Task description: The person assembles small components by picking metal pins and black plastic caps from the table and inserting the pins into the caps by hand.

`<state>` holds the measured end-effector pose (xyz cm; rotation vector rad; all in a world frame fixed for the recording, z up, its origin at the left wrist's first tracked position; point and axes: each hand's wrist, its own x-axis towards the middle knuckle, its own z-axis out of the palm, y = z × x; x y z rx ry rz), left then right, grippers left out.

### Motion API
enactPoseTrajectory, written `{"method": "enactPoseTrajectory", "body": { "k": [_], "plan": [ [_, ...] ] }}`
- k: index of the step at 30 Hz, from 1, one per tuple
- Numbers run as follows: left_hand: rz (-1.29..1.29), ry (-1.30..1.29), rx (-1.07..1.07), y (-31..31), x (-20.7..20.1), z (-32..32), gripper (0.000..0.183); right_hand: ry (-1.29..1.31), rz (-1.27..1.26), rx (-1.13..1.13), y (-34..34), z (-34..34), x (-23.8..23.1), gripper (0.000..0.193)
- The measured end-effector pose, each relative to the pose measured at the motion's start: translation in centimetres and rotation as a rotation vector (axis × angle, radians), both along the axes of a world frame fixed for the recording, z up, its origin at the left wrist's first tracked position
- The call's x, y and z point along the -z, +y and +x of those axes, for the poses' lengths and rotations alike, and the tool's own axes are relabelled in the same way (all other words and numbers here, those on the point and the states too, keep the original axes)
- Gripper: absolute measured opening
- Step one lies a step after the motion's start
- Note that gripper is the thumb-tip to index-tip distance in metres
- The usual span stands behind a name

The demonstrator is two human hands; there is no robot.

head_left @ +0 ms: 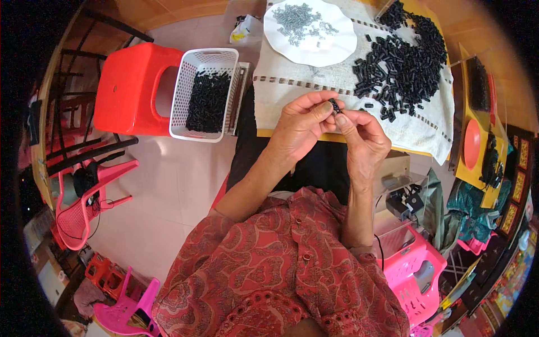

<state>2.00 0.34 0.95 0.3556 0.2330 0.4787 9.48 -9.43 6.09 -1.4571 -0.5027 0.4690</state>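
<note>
Both hands meet just above the near edge of the cloth-covered table. Between thumb and fingers, my left hand [306,121] pinches a small black plastic part [335,106]. My right hand [364,137] is closed at the part's lower end, its thumb pressed near it; whether it grips a second tiny piece is hidden by the fingertips. Beyond the hands, a heap of similar short black parts [401,70] spreads over the right of the cloth [306,78]. A white scalloped plate [275,42] holds a pile of tiny clear pieces [295,21].
Left of the table, a white perforated basket [175,115] holds many black parts and sits by a red stool [126,87]. Pink chairs [73,219] stand farther left, another pink chair [412,269] at lower right. A yellow board [469,160] bears an orange-red dish [472,139].
</note>
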Motion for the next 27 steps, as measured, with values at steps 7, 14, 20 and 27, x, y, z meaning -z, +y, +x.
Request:
{"method": "enactPoseTrajectory", "body": {
  "k": [7,14,20,27],
  "plan": [
    [0.069,-0.007,-0.029,0.00,-0.20,-0.06,0.023,-0.100,-0.030,0.023,-0.01,-0.22,0.27,0.008],
    [0.139,0.027,-0.065,-0.13,-0.44,-0.08,0.022,-0.111,-0.040,0.050,0.06,-0.37,0.39,0.009],
    [0.199,0.041,-0.096,-0.44,-0.44,0.04,0.022,-0.063,0.000,0.076,0.34,-0.64,0.94,0.008],
    [0.162,0.036,-0.089,-0.32,-0.39,0.00,0.022,-0.131,-0.002,-0.005,0.12,0.07,0.69,0.008]
  ]
}}
